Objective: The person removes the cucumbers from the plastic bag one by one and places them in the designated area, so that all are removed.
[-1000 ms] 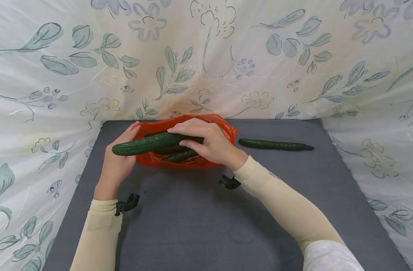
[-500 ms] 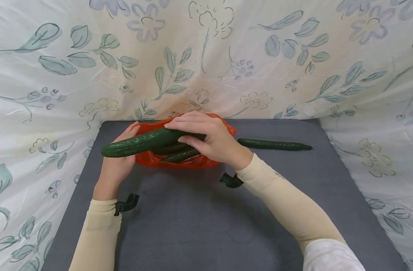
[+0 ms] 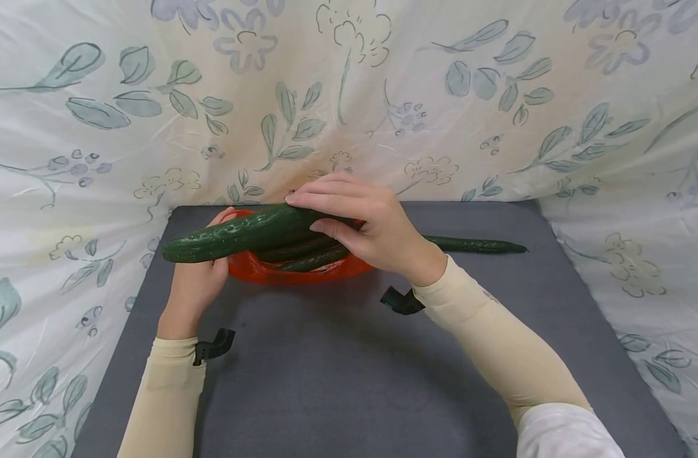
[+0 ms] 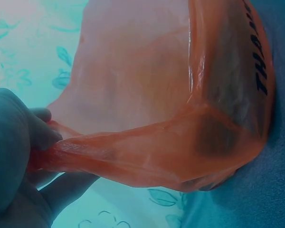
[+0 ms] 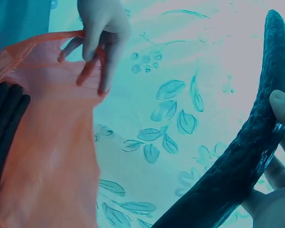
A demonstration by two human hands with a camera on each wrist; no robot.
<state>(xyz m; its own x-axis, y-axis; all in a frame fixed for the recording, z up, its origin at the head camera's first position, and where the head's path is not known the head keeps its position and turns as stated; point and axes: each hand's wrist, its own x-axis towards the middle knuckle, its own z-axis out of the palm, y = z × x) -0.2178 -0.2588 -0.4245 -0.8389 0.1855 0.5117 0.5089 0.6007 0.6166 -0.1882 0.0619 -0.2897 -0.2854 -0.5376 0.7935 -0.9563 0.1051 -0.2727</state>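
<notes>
"What are the hands doing at the bag (image 4: 152,147)?"

"The left hand (image 3: 196,283) pinches its left edge between thumb and fingers, and the mouth stands open. The right hand (image 3: 377,222), over the bag, grips a cucumber (image 3: 243,233) near one end, thumb below and fingers on top."

"Where does that cucumber sit exactly?"

"Raised above the bag's mouth, its free end reaching past the bag's left edge and crossing in front of the left hand. Whether they touch, I can't tell."

"And the others?"

"Some cucumbers (image 3: 314,259) lie together in the bag. A loose cucumber (image 3: 477,245) lies on the table (image 3: 326,381) to the bag's right, partly hidden by the right hand."

"So how is this best handled?"

"I'd draw the edge up and outward; the plastic looks thin and could fold over the mouth. With so much length overhanging, the free end may dip, so a firm hold and a slow wrist seem wise. Mind the left fingers and the bag's edge when turning it."
</notes>
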